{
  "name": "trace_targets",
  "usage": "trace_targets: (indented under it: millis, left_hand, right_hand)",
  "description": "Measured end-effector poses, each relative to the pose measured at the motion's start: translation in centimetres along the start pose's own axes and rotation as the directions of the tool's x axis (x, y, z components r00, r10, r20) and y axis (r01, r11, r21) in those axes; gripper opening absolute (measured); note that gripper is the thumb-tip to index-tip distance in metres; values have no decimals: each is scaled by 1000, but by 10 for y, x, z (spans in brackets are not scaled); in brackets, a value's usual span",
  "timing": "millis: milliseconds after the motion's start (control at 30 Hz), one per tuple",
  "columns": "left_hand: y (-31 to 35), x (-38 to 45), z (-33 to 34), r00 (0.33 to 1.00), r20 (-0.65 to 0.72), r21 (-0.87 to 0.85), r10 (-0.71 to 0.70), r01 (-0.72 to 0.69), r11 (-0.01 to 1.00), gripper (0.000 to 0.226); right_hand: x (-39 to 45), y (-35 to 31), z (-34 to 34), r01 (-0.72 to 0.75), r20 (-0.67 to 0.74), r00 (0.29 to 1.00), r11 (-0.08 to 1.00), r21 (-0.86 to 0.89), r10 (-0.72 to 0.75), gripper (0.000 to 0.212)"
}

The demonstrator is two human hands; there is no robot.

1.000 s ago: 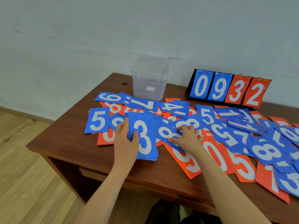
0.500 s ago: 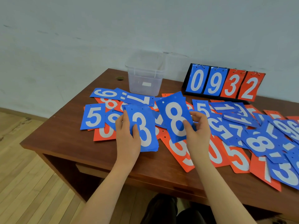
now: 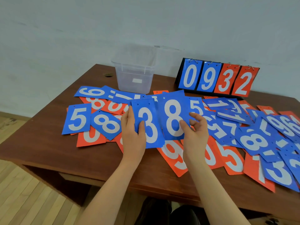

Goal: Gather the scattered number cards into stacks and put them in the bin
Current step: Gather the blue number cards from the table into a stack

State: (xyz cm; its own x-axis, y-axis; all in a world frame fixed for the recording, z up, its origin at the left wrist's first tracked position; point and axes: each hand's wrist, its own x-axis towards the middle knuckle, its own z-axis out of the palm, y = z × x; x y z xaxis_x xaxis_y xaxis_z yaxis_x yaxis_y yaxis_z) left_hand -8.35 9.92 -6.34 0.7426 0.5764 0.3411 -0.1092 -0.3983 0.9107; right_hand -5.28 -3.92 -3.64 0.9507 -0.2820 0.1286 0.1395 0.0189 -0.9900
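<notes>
blue cards are held in both hands: a stack topped by a 3 (image 3: 148,125) is gripped by the left hand (image 3: 132,135), an 8 card (image 3: 172,116) pinched by the right hand (image 3: 195,135), near the far clear bin (image 3: 134,75).

- Wall (image 3: 146,21): plain, pale grey-white, faintly scuffed.
- Floor (image 3: 24,200): light wooden boards, seen at lower left.
- Desk (image 3: 48,143): reddish-brown wood, set against the wall; a cable hole (image 3: 108,76) was noted near its back left corner.
</notes>
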Motion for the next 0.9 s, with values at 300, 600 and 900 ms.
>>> trace_targets:
  millis: [300,600,900]
  left_hand:
    - [0,19,26,991,95,61,96,-102,993,57]
    - [3,14,48,996,88,75,14,-20,997,60]
    - [-8,23,34,997,54,111,-60,54,992,59]
  right_hand:
    - [30,6,-10,-59,1,998,997,46,59,28]
    - [42,35,8,57,122,992,958,-282,-23,26]
    - [98,56,-23,532,575,796,235,-814,189,47]
